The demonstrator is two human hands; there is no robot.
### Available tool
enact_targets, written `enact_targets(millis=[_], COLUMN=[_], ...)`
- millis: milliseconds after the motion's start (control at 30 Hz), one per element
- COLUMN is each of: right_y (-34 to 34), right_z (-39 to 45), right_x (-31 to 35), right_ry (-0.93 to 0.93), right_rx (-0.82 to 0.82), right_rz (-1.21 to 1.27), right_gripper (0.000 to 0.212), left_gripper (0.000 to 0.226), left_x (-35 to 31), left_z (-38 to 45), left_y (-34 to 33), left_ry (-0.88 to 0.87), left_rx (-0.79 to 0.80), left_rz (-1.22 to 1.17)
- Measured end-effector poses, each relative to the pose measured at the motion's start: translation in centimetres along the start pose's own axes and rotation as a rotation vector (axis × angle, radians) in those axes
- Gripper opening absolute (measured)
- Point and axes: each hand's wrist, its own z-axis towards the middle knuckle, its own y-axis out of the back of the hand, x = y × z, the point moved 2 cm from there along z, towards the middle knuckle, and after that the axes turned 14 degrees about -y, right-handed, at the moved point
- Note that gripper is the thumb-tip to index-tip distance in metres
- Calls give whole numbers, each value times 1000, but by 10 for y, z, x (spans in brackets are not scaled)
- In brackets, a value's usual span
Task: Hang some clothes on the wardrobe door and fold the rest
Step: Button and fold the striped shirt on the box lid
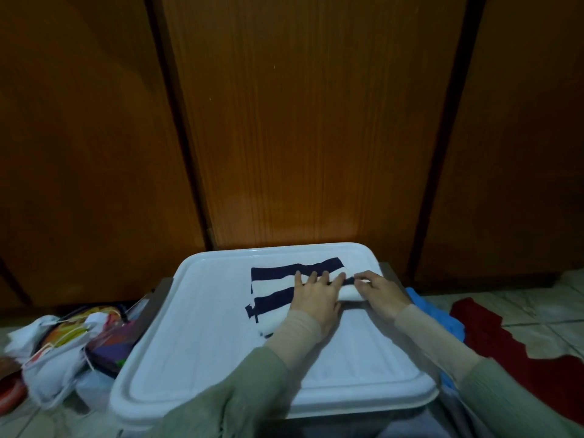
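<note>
Brown wardrobe doors [316, 121] stand behind a white plastic lid [196, 327] that serves as worktop. On it lies the striped garment [271, 289], partly folded. Left hand [316, 295] presses flat with fingers spread to keep it steady; right hand [379, 292] pinches the rolled edge, probably to tighten the fold.

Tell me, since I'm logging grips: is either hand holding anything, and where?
The right hand pinches the striped cloth at its folded right end. The left hand only presses flat on top of it.
</note>
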Motion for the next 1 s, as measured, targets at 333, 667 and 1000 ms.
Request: enact_targets(millis=[333,667,1000], right_y=[-18,-46,-93], right_z=[-7,-3,1], right_x=[13,35,59], right_ry=[21,166,239], right_rx=[299,315,119], right_rz=[413,205,110], right_gripper=[36,50,64], left_gripper=[35,21,25], left_x=[16,78,135], left_z=[3,-55,-121], left_y=[44,22,-16], left_ry=[198,592,933], left_rx=[-920,-1115,-621], left_rz=[-1299,-1531,-732])
